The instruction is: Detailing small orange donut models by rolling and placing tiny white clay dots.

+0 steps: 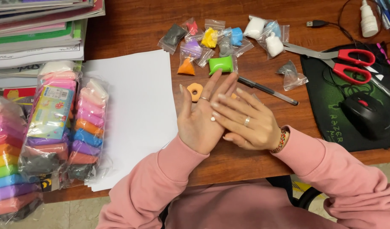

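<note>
Both hands flat, open: left hand (202, 123) w/ white clay bit (212, 119) under right hand (245, 123) fingertips; could roll off toward orange ring (195, 90).

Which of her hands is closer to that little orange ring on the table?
Left. The left hand lies palm up with its fingers right beside the orange ring. The right hand rests across the left palm, farther to the ring's right.

A reddish-brown wooden desk (131, 25) fills the view, with pale speckled floor (72, 212) showing below its near edge
</note>
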